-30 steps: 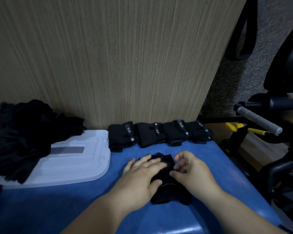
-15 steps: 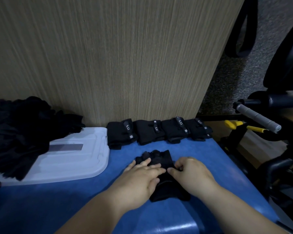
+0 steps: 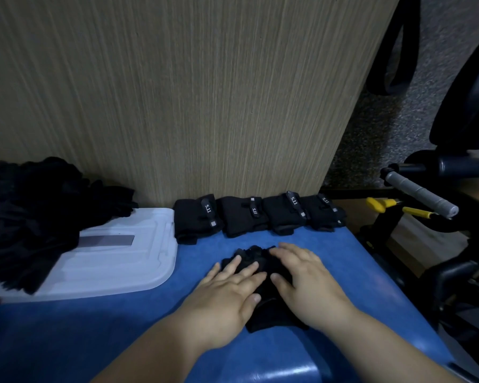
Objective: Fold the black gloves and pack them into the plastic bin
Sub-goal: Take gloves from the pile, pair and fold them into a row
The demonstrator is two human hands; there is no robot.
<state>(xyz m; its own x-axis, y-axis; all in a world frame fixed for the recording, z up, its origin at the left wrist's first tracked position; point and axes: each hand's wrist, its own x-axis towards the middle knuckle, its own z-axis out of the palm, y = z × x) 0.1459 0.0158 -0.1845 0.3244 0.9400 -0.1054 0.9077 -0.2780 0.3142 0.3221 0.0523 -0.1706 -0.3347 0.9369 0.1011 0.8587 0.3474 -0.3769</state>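
A black glove (image 3: 263,272) lies on the blue table top (image 3: 94,327) in front of me, its fingers pointing away. My left hand (image 3: 227,294) lies flat on its left side with fingers spread. My right hand (image 3: 307,283) presses flat on its right side. Several folded black gloves (image 3: 257,217) with small white labels stand in a row against the wooden panel. A white plastic bin lid (image 3: 116,261) lies at the left, with a heap of loose black gloves (image 3: 31,217) partly on top of it. The bin itself is hidden.
A wood-grain panel (image 3: 177,92) closes off the back of the table. To the right, past the table edge, stand a black frame with a grey-grip bar (image 3: 421,193), yellow-handled tools (image 3: 393,207) and a dark chair (image 3: 470,106).
Both hands have gone from curled on the glove to lying flat on it, fingers stretched forward. The glove has been smoothed out under them.
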